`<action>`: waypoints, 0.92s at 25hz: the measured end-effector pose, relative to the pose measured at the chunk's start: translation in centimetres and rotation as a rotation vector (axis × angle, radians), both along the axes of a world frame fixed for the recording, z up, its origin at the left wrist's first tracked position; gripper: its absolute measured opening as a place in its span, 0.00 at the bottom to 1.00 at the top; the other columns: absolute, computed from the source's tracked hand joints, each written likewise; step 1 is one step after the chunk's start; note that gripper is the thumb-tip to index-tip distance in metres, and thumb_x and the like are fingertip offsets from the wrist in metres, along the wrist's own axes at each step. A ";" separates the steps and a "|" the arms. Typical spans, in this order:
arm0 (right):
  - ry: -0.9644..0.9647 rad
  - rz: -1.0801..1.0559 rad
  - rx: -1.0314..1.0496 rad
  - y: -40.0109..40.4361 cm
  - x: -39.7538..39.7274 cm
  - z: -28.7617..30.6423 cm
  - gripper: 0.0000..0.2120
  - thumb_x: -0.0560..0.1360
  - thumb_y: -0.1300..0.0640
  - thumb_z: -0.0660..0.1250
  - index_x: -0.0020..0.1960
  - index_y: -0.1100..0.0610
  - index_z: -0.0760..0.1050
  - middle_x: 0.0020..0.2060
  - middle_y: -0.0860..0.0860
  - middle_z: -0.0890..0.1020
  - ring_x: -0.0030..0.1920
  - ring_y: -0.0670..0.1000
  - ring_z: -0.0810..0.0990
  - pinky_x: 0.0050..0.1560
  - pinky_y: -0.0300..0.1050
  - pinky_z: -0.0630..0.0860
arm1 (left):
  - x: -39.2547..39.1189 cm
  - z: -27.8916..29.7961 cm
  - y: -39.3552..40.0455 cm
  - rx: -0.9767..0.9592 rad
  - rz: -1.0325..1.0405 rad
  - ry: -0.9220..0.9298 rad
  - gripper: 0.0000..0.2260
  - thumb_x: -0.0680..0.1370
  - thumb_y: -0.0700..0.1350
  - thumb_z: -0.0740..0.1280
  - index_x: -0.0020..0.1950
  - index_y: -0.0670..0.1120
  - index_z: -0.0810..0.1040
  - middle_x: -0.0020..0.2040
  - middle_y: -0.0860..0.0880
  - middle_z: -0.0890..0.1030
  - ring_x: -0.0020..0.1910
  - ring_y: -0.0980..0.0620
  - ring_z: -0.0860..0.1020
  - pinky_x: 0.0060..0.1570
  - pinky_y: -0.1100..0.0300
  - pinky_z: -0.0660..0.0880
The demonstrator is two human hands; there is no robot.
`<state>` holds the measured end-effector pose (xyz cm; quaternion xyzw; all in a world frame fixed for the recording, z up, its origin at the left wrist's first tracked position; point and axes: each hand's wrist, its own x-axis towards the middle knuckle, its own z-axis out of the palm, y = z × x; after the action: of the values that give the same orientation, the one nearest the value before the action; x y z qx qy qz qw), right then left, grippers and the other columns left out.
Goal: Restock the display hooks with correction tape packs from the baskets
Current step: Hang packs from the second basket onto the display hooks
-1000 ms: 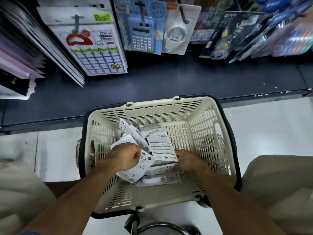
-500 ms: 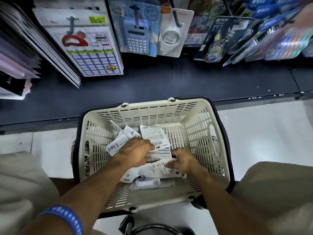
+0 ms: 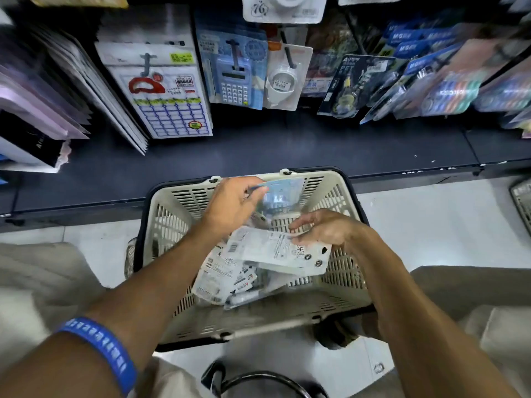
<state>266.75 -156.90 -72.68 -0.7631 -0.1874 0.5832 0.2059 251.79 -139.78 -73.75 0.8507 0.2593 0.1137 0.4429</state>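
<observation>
A cream plastic basket (image 3: 342, 196) with a black rim sits on the floor between my knees. Several white correction tape packs (image 3: 221, 274) lie loose inside it. My left hand (image 3: 232, 205) is raised over the basket's far edge and pinches one blurred, bluish pack (image 3: 283, 196) by its top. My right hand (image 3: 321, 229) hovers lower, its fingers pinching the edge of a large white pack (image 3: 275, 251) that lies across the heap. Display hooks (image 3: 288, 54) with hanging goods run above the dark shelf.
A dark shelf base (image 3: 258, 150) stands just behind the basket. Above it hang a label sheet (image 3: 169, 110), a calculator pack (image 3: 234, 79), tape rolls and pen packs (image 3: 448, 87). Folders (image 3: 43, 104) lean at the left. A second basket's corner (image 3: 521, 199) shows at the right.
Both hands have come up out of the pile. My left hand has lifted one pack toward the basket's far rim; my right hand has drawn a large white pack upward. The view has tilted up.
</observation>
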 end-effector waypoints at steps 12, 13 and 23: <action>0.568 -0.861 0.026 -1.5 -3.6 -5.1 0.21 0.77 0.45 0.60 0.47 0.59 0.85 0.40 0.58 0.87 0.40 0.58 0.86 0.57 0.62 0.71 | -2.6 -2.2 -1.4 -0.635 -0.095 0.228 0.08 0.84 0.47 0.64 0.49 0.56 0.82 0.43 0.61 0.86 0.42 0.62 0.83 0.38 0.68 0.78; 0.603 -0.911 0.018 -1.3 -3.8 -5.8 0.23 0.77 0.42 0.61 0.46 0.59 0.85 0.41 0.57 0.87 0.40 0.58 0.86 0.57 0.63 0.70 | -2.6 -2.3 -1.2 -0.674 -0.052 0.252 0.10 0.84 0.51 0.63 0.49 0.59 0.83 0.43 0.64 0.86 0.42 0.65 0.83 0.37 0.70 0.77; 0.523 -0.994 -0.135 -2.0 -5.0 -11.0 0.16 0.68 0.71 0.55 0.52 0.63 0.75 0.39 0.56 0.83 0.44 0.57 0.80 0.46 0.60 0.80 | -5.8 -11.4 -5.5 -0.890 0.085 0.459 0.39 0.57 0.58 0.84 0.63 0.63 0.70 0.58 0.65 0.83 0.58 0.66 0.79 0.51 0.71 0.76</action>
<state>261.75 -158.91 -83.67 -0.6013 0.2892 0.5964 0.4462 245.94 -145.27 -85.18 0.5712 0.4079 -0.1800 0.6892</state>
